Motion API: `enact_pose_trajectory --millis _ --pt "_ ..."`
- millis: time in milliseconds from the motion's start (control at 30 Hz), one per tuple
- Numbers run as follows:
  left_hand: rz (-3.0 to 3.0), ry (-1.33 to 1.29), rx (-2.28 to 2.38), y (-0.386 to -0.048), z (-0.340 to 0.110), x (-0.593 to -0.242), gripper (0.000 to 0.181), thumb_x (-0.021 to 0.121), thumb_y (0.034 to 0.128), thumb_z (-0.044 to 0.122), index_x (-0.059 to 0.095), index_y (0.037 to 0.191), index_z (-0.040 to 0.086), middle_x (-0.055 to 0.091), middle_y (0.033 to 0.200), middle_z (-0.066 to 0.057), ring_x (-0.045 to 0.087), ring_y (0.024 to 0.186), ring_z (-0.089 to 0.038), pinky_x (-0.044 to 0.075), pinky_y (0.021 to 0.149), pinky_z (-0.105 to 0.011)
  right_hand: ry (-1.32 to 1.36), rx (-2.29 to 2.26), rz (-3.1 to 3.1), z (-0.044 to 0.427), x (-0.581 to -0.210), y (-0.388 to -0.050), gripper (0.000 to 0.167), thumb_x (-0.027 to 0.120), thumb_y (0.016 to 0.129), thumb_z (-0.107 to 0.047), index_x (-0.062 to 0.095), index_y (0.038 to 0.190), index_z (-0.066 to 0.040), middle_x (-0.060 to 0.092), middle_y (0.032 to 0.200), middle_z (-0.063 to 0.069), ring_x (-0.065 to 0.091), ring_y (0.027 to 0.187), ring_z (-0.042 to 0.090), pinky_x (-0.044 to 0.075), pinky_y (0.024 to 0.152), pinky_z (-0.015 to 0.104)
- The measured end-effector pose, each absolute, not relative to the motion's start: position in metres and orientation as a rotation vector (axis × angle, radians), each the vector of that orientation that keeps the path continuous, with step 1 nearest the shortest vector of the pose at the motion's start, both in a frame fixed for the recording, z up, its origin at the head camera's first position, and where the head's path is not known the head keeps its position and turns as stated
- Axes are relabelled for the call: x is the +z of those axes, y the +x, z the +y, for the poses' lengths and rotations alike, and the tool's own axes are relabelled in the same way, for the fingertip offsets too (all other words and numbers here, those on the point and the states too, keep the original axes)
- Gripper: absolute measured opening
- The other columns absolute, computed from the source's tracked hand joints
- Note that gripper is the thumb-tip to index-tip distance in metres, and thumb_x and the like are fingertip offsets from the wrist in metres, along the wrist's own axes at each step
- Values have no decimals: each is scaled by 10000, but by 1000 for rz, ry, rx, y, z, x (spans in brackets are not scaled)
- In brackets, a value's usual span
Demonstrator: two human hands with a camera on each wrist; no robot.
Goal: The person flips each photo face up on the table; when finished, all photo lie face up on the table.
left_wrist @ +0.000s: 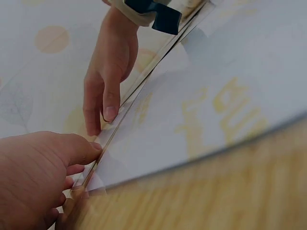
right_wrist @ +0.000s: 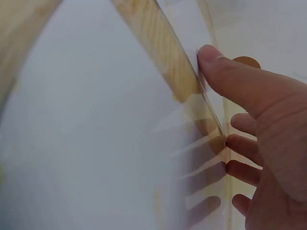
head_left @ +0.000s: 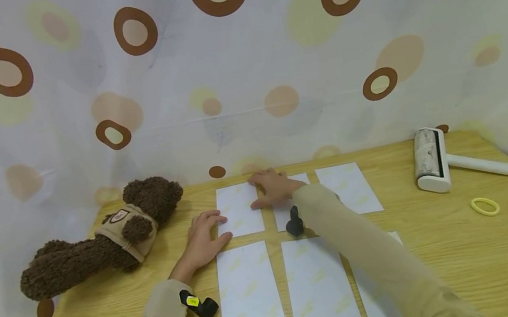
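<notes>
Several white glossy rectangular sheets with faint yellow markings lie in two rows on the wooden table. At the left edge of the back-left sheet (head_left: 239, 210), my left hand (head_left: 205, 240) rests with its fingers and thumb apart. My right hand (head_left: 274, 184) reaches across to the same sheet's right side, thumb and fingertips at its edge. It partly covers the back-middle sheet (head_left: 299, 179). In the left wrist view, the left thumb (left_wrist: 84, 151) touches near the sheet's corner. Spread fingers (right_wrist: 244, 146) of the right hand show beside a sheet edge in the right wrist view.
A brown plush bear (head_left: 128, 226) in a beige top lies at the left. On the right are a white lint roller (head_left: 430, 161) with a long handle and a yellow ring (head_left: 485, 207). A patterned curtain (head_left: 238, 70) hangs behind the table (head_left: 455, 259).
</notes>
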State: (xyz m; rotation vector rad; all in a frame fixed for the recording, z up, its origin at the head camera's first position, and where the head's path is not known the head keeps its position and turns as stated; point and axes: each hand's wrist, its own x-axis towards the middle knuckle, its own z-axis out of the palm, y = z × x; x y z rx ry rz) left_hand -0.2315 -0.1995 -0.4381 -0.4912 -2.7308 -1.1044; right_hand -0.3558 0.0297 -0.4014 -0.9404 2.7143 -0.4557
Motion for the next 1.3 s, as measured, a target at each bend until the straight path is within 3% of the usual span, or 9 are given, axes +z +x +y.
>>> enact_pose_trajectory --millis 300,433,633,733,833,933,1067,1200,1300 --pt "-2716 -478 -1081 -231 -197 -441 297 700 872 136 641 1135 11 486 1359 -204 380 1245 -386 273 1024 -580 -944 -524 2724 24 -399 -356 782 754 814 -416 425 1436 -75 355 1516 146 331 1335 400 277 1060 619" --pt "-2717 -482 -1054 -230 -197 -440 317 700 875 138 627 1155 9 481 1353 -212 386 1232 -390 286 1020 -580 -911 -700 2713 22 -401 -358 786 827 757 -272 438 1409 -66 352 1434 201 333 1309 365 313 1085 525" --pt "-2754 -382 -1089 -228 -197 -438 611 698 879 180 422 1374 -48 419 1388 -246 338 1258 -400 303 1041 -560 -870 -982 2724 17 -397 -359 643 774 768 -22 481 1340 -42 391 1269 221 425 1168 318 393 1037 433" --pt "-2778 -315 -1138 -227 -196 -436 696 693 887 197 334 1433 -44 407 1420 -229 315 1291 -391 299 1059 -560 -855 -1109 2683 20 -394 -362 532 726 814 -4 529 1308 -32 469 1319 210 451 1209 322 393 1040 433" --pt "-2746 -241 -1274 -225 -196 -435 764 679 895 148 221 1476 -43 469 1381 -220 344 1294 -379 303 1066 -553 -843 -1229 2615 23 -393 -364 450 700 849 -15 569 1280 -22 538 1322 169 495 1151 292 422 989 400" --pt "-2663 -154 -1447 -225 -196 -434 800 671 884 71 151 1482 -35 578 1231 -211 465 1152 -327 387 986 -466 -848 -1296 2588 25 -394 -366 401 695 868 -42 595 1256 -23 591 1270 139 519 1030 234 438 896 326" --pt "-2549 -141 -1619 -228 -196 -432 681 658 865 -13 283 1432 -50 615 1031 -194 501 830 -185 428 758 -269 -858 -1297 2647 25 -392 -365 403 715 860 -85 612 1248 -45 604 1216 142 500 1000 232 406 872 302" --pt "-2456 -89 -1859 -231 -195 -429 496 616 895 -29 455 1363 -68 577 1015 -136 507 792 -91 445 684 -178 -890 -1164 2776 24 -388 -361 461 757 828 -156 621 1263 -90 544 1134 190 433 1053 289 357 880 358" --pt "-2351 1 -2082 -230 -194 -423 439 559 946 13 474 1373 -37 532 1055 -79 546 835 -70 488 702 -181 -963 -1126 2773 22 -387 -355 496 758 822 -133 601 1289 -80 542 991 172 462 950 283 369 804 330"
